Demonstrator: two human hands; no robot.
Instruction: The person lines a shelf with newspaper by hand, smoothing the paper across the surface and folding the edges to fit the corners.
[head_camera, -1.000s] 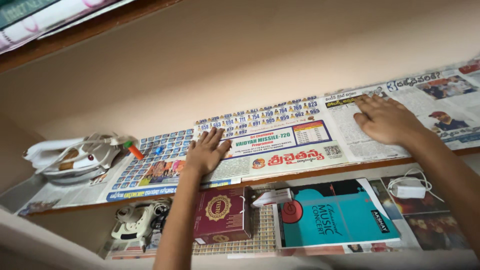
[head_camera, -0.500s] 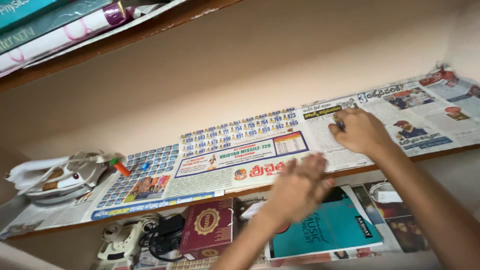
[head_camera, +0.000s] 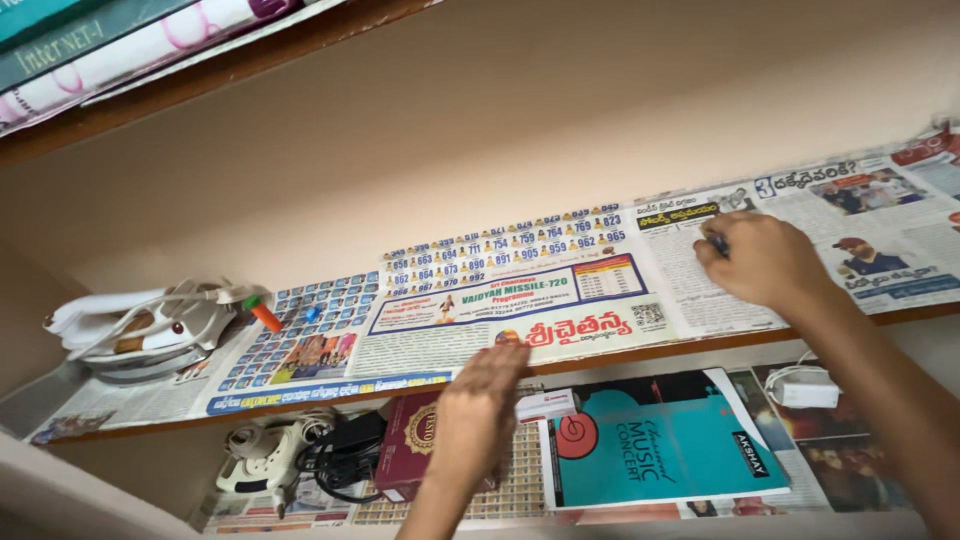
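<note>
My right hand (head_camera: 765, 262) rests on the newspaper (head_camera: 520, 290) that lines the middle shelf. Its fingers are curled around a small dark thing (head_camera: 715, 243) that I cannot identify. My left hand (head_camera: 480, 410) is lower, in front of the shelf's wooden front edge (head_camera: 640, 352). Its fingers point up, it holds nothing, and its fingertips reach that edge. Behind it on the lower shelf lies a maroon book (head_camera: 408, 440), partly hidden by the hand. A small white box (head_camera: 545, 405) sits just to the right of the hand.
A white clothes iron (head_camera: 140, 335) with its cord lies at the shelf's left end, next to an orange marker (head_camera: 265, 315). The lower shelf holds a teal booklet (head_camera: 650, 440), a white charger (head_camera: 810, 390), black cables (head_camera: 345, 445) and a white device (head_camera: 260, 455). Books (head_camera: 100, 50) lie on the top shelf.
My left hand has left the newspaper and dropped to the shelf's front edge. My right hand went from flat with spread fingers to curled, staying on the paper.
</note>
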